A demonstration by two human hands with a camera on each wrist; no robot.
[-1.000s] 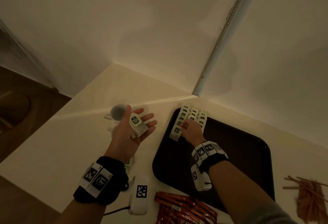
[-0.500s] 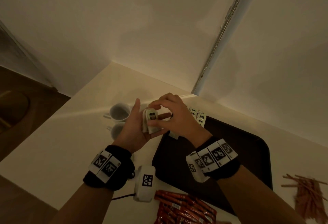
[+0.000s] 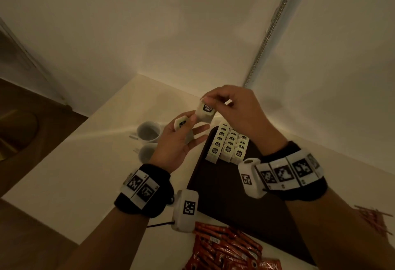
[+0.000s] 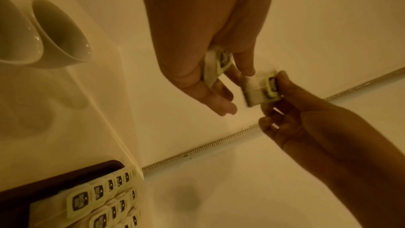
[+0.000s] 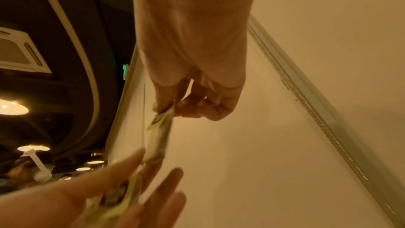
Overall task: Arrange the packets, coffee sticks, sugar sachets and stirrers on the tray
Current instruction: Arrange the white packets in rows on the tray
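Head: right hand (image 3: 233,107) has lifted one packet (image 3: 205,110) clear of the left hand (image 3: 177,143), pinching it by the top; half a second ago both hands met. Left thumb clamps the remaining packets (image 3: 181,125). Packet rows (image 3: 227,144) at tray (image 3: 245,205) far-left corner. Two cups (image 3: 148,133) left, coffee sticks (image 3: 224,246) near, stirrers (image 3: 374,216) right.
Left wrist: pinched packet just off the left fingertips (image 4: 225,107).
Right wrist: blurred, packet hangs from the pinch.

Both hands (image 3: 233,107) raised, fingers pinched

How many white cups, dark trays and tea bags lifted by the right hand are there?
White cups: 2
Dark tray: 1
Tea bag pinched by the right hand: 1
Total: 4
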